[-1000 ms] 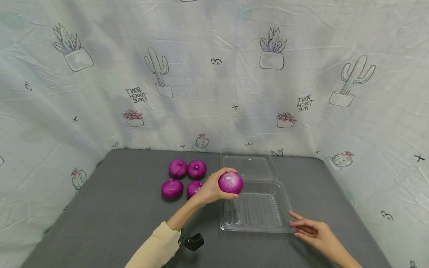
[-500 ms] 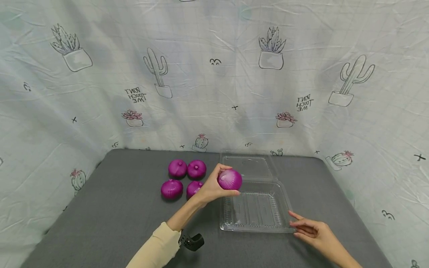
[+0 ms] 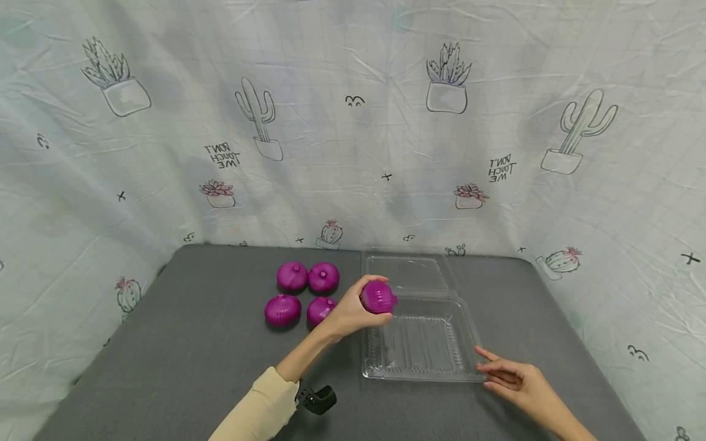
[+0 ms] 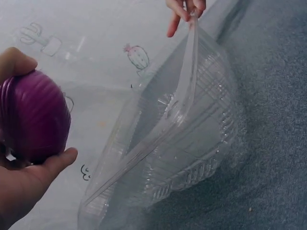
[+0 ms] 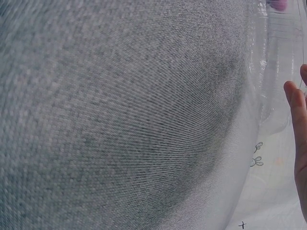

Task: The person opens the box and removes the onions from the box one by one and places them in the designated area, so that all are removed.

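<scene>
In the head view my left hand [image 3: 349,313] holds a purple onion [image 3: 378,297] above the left side of a clear plastic container [image 3: 423,376]. Thumb and fingers wrap the onion, whose stem tip points right; the left wrist view shows the same onion [image 4: 37,117] between thumb and fingers. The container's hinged lid [image 3: 407,274] lies folded back, and its base has nothing in it. At the near right corner, my right hand [image 3: 518,381] pinches the container's rim. In the right wrist view only part of that hand [image 5: 300,124] appears.
Several more purple onions [image 3: 283,310] rest in two rows on the grey table [image 3: 209,355], left of the container. My left forearm partly hides one of them [image 3: 320,311]. A patterned white cloth [image 3: 353,141] hangs behind and along both sides.
The onion has turned in my left hand: its pale end faced the camera before, and now the stem tip points right. My right hand and the container have stayed still.
</scene>
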Motion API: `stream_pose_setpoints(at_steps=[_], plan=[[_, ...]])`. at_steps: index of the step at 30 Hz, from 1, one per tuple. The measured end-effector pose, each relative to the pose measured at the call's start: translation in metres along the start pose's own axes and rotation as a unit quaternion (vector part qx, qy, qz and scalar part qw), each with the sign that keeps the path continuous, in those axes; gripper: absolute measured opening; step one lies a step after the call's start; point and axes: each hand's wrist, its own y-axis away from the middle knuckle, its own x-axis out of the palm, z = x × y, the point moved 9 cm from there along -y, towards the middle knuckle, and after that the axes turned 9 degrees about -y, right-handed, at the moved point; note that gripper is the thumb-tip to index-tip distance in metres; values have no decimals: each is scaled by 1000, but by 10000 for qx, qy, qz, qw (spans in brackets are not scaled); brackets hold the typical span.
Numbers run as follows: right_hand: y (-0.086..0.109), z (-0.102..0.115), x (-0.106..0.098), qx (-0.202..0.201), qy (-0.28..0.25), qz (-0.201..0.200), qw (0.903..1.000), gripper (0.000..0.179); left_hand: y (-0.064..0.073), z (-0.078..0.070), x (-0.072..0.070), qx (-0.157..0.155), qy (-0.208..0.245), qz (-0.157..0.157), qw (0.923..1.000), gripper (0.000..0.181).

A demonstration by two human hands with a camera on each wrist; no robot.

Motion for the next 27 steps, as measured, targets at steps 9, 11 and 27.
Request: stream_pose_setpoints(at_steps=[9,11,27], plan=[[0,0,0,-45,30,-24,10000,26,-2,0,6,292,-76,203,9993,62],[0,0,0,-48,27,-23,10000,26,-2,1,4,233,-5,73,9997,61],[0,1,0,61,33,-32,10000,25,13,-37,6,950,151,176,9952,66]])
